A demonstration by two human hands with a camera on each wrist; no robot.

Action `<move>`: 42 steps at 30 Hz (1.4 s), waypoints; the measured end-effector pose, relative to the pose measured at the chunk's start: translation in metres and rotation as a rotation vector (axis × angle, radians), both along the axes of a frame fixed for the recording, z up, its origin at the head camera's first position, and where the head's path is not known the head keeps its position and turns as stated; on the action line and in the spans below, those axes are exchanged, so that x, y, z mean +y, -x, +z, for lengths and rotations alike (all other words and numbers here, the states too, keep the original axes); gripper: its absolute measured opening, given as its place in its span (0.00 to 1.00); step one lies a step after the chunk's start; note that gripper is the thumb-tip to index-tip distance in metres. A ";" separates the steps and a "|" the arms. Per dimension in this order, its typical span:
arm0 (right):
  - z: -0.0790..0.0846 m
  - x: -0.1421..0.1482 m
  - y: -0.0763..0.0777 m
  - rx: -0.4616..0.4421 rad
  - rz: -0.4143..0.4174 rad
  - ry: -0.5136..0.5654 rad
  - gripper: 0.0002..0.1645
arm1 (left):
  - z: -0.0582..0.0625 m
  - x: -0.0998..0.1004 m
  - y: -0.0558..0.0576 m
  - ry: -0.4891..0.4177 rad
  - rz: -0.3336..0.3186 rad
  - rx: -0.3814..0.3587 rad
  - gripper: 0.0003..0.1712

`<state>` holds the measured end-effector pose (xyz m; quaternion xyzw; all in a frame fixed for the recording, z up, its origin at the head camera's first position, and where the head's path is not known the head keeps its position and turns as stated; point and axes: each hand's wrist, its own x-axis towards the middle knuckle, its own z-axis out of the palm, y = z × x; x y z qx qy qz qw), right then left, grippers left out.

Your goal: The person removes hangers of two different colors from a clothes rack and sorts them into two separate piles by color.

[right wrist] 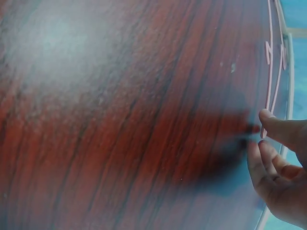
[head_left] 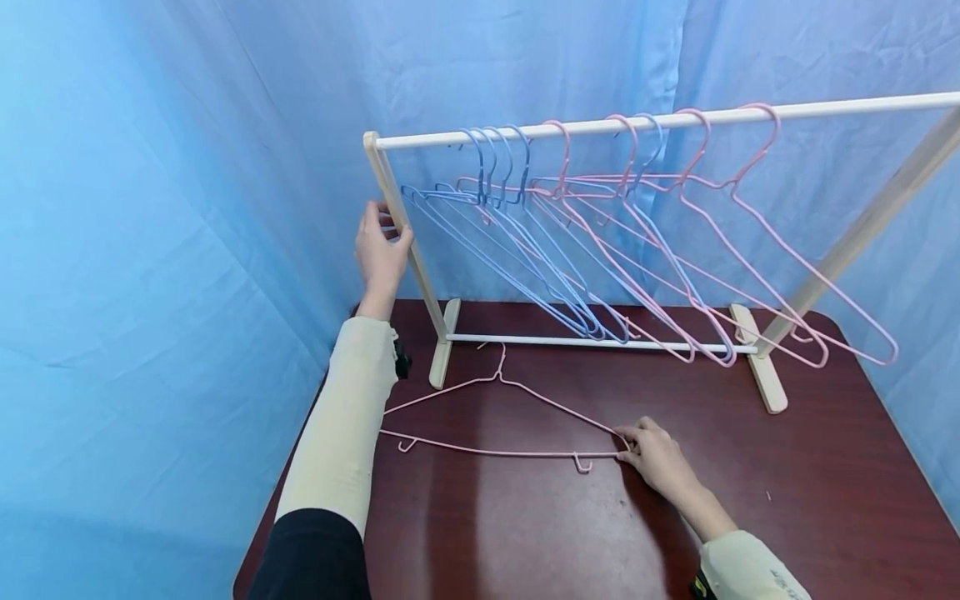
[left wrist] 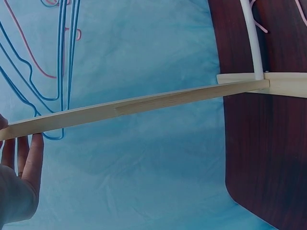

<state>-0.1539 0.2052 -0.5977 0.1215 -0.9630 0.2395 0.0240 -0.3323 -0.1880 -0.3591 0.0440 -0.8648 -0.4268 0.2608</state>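
Observation:
My left hand [head_left: 382, 254] is at the left wooden upright [head_left: 422, 279] of a clothes rack, thumb on one side and fingers on the other, gripping it below its top. The left wrist view shows the fingers [left wrist: 32, 163] against this post. On the table, my right hand [head_left: 660, 458] pinches the right end of a pink clothes hanger [head_left: 517, 453]. That hanger has small hooks under its lower bar, and its left end is hidden behind my left forearm. In the right wrist view, the thumb and fingertips surround the hanger's tip [right wrist: 263, 133].
Several blue hangers [head_left: 525, 225] and pink hangers [head_left: 776, 233] hang from the white top rail [head_left: 840, 107]. A white lower bar [head_left: 525, 340] joins the rack's feet [head_left: 445, 354] on the dark red wooden table [head_left: 525, 533]. Blue curtain [head_left: 225, 167] surrounds the table's back and sides.

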 end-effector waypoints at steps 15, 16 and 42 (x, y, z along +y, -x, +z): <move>0.006 0.013 0.004 0.021 0.013 0.046 0.20 | -0.001 0.001 0.000 0.015 0.002 0.006 0.18; 0.009 0.017 0.005 0.018 0.004 0.060 0.20 | -0.001 0.001 0.000 0.014 0.001 0.005 0.19; 0.102 0.141 -0.001 0.122 -0.273 0.241 0.24 | 0.001 0.002 0.000 0.021 0.007 0.010 0.19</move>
